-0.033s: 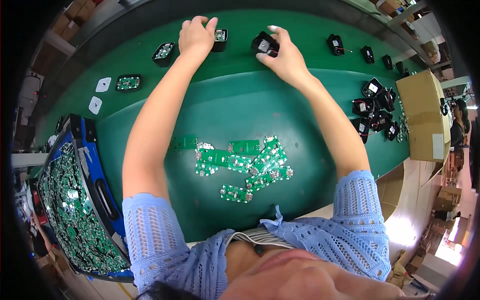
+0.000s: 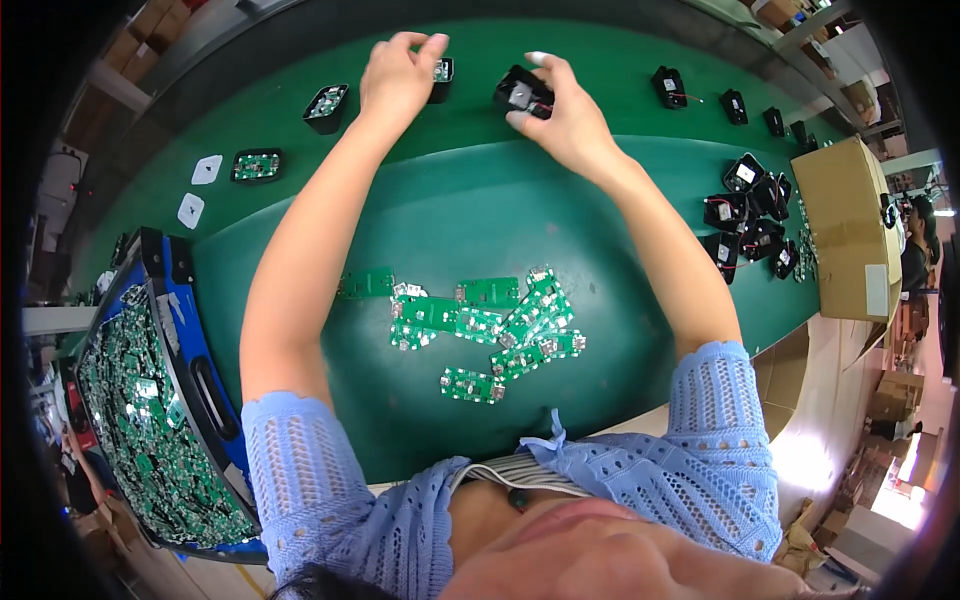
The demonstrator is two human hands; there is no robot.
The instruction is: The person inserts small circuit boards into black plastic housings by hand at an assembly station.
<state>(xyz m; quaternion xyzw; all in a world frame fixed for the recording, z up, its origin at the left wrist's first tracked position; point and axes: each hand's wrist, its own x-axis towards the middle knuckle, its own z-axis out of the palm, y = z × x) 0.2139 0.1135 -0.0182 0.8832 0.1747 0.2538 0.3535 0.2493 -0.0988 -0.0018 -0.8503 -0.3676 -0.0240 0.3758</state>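
Note:
My right hand grips a small black plastic case between thumb and fingers, above the far green strip. Inside the case show a pale square and a bit of red wire. My left hand is closed, fingers bent and pressed together, at the left side of another black case with a circuit board in it. That hand covers part of the case, and whatever its fingertips hold is hidden. Left of it stand two more black cases with green boards, one close by and one nearer me.
Loose green circuit boards lie mid-table. Black wired cases cluster at right beside a cardboard box; several more line the far strip. A blue-edged bin of boards stands left, near two white plates.
My left hand has shifted slightly right, covering more of the case beside it. My right hand has moved a little left with its black case.

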